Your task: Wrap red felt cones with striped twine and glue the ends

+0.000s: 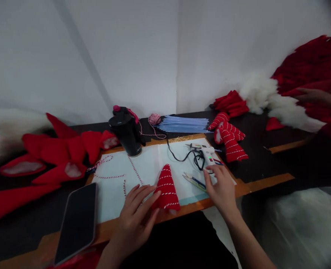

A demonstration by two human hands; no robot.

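Note:
My left hand (139, 211) lies along the left side of a small red fabric cone (167, 188) wound with red-and-white twine. Its fingers are stretched and apart, with the fingertips at the cone's edge. My right hand (221, 186) has its loosely curved fingers at the lower end of the handle of a white hot glue gun (207, 151), which shows a green light. Whether they touch the handle is hard to see. Just left of that hand lies a pair of thread snips (195, 182). Short pieces of striped twine (134, 168) rest on the pale work sheet (151, 160).
A black tumbler (127, 134) stands behind the sheet, near a twine ball (154, 119) and glue sticks (185, 124). Finished striped cones (232, 144) lie right, plain red cones (61, 149) left. A phone (77, 222) sits front left. Another person's hand (312, 95) touches red fabric.

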